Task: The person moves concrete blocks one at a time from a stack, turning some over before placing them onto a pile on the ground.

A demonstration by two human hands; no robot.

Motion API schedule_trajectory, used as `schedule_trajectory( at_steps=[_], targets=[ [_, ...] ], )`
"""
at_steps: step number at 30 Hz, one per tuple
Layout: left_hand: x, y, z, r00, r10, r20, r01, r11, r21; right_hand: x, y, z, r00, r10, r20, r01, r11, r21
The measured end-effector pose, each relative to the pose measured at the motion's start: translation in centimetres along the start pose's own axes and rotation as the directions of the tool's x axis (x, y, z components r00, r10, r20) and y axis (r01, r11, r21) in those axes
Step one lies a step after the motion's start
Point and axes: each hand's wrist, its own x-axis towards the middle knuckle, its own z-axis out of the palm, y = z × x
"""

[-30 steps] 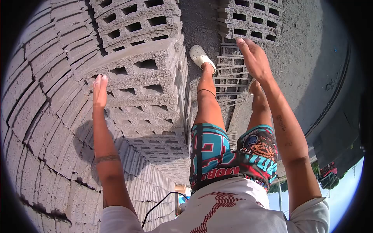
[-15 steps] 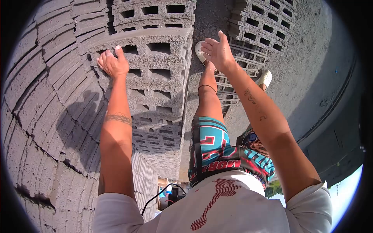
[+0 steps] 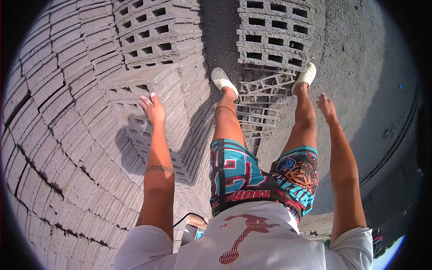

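Note:
My left hand point(image 3: 154, 109) is open and holds nothing, its fingers slightly bent. In this view it overlaps the holed face of a stack of grey hollow concrete blocks point(image 3: 139, 75). Out to the right, beside my leg, my right hand point(image 3: 326, 107) hangs empty with loosely curved fingers, the ground below it. Another stack of hollow blocks point(image 3: 275, 23) stands ahead of my feet, its rows of rectangular holes facing me.
Tightly packed concrete blocks point(image 3: 54, 135) fill the left side. Between my feet, broken block pieces point(image 3: 261, 110) lie on the ground. A narrow dirt gap point(image 3: 220, 40) runs between the stacks. Gravelly ground point(image 3: 351, 58) stretches along the right.
My left hand has come off the top block's holed face. My right hand has swung down and outward to the right. The view has shifted, and both feet now show fully.

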Motion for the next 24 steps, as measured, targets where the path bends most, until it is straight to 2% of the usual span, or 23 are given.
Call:
schedule_trajectory(
  at_steps=[1, 3, 5, 7, 8, 9, 10, 12, 13, 14, 16, 17, 19, 20, 21, 22, 23, 24],
  targets=[
    [-5.2, 4.5, 0.9, 1.000, -0.016, -0.020, 0.016, 0.999, 0.037, 1.1, 0.6, -1.7, 1.000, 0.000, -0.014, 0.000, 1.000, 0.029],
    [-13.2, 9.7, 3.7, 0.992, 0.058, 0.115, -0.073, 0.988, 0.133, 1.2, 2.2, -4.5, 0.994, -0.104, -0.037, 0.101, 0.993, -0.057],
    [-21.2, 15.7, 7.4, 0.986, 0.037, 0.161, -0.060, 0.988, 0.143, 3.0, 3.3, -6.2, 0.988, -0.155, -0.018, 0.154, 0.986, -0.064],
    [-25.6, 20.7, 10.2, 0.907, 0.193, 0.375, -0.232, 0.971, 0.063, 1.6, -0.9, -8.3, 0.981, -0.193, -0.010, 0.183, 0.945, -0.271],
    [-26.6, 23.4, 10.7, 0.817, 0.231, 0.528, -0.285, 0.958, 0.022, 1.7, -2.0, -8.4, 0.982, -0.190, -0.011, 0.181, 0.949, -0.256],
    [-26.7, 26.3, 11.4, 0.705, 0.259, 0.661, -0.323, 0.946, -0.025, 2.3, -3.1, -8.3, 0.980, -0.198, 0.009, 0.190, 0.927, -0.322],
    [-26.0, 28.0, 12.7, 0.710, 0.257, 0.656, -0.327, 0.945, -0.016, 3.1, -4.2, -7.9, 0.978, -0.205, 0.032, 0.201, 0.900, -0.387],
    [-23.7, 30.2, 15.5, 0.552, 0.256, 0.794, -0.280, 0.953, -0.112, 4.2, -6.5, -5.7, 0.951, -0.292, 0.105, 0.297, 0.758, -0.581],
    [-21.3, 28.3, 19.1, 0.575, 0.346, 0.741, -0.362, 0.920, -0.149, 4.8, -8.3, -4.8, 0.923, -0.301, 0.240, 0.382, 0.645, -0.661],
    [-19.5, 29.9, 19.7, 0.547, 0.336, 0.767, -0.477, 0.878, -0.045, 5.8, -9.7, -3.7, 0.884, -0.288, 0.368, 0.467, 0.522, -0.714],
    [-17.0, 34.2, 20.0, 0.506, 0.259, 0.823, -0.646, 0.746, 0.162, 9.2, -10.3, 0.2, 0.792, -0.485, 0.371, 0.561, 0.339, -0.755],
    [-15.5, 35.6, 20.7, 0.508, 0.196, 0.838, -0.696, 0.668, 0.265, 10.9, -10.9, 1.6, 0.788, -0.485, 0.381, 0.571, 0.341, -0.747],
    [-11.9, 35.0, 24.1, 0.491, 0.404, 0.772, -0.842, 0.448, 0.301, 13.1, -12.7, 5.1, 0.685, -0.615, 0.391, 0.574, 0.125, -0.809],
    [-10.0, 34.8, 25.8, 0.482, 0.479, 0.733, -0.869, 0.365, 0.333, 13.6, -13.6, 6.5, 0.660, -0.646, 0.385, 0.536, 0.045, -0.843],
    [-8.5, 34.5, 27.7, 0.453, 0.553, 0.699, -0.891, 0.279, 0.357, 14.1, -14.0, 7.5, 0.640, -0.670, 0.377, 0.483, -0.031, -0.875],
    [-7.6, 34.7, 28.5, 0.403, 0.614, 0.679, -0.915, 0.251, 0.316, 15.3, -13.5, 8.6, 0.586, -0.715, 0.381, 0.365, -0.186, -0.912],
    [-6.6, 34.9, 29.4, 0.350, 0.674, 0.651, -0.936, 0.225, 0.270, 15.6, -13.9, 9.1, 0.632, -0.651, 0.421, 0.369, -0.225, -0.902],
    [-5.2, 34.1, 30.7, 0.262, 0.741, 0.618, -0.964, 0.169, 0.205, 16.1, -14.0, 9.5, 0.649, -0.622, 0.438, 0.348, -0.269, -0.898]
  ],
)
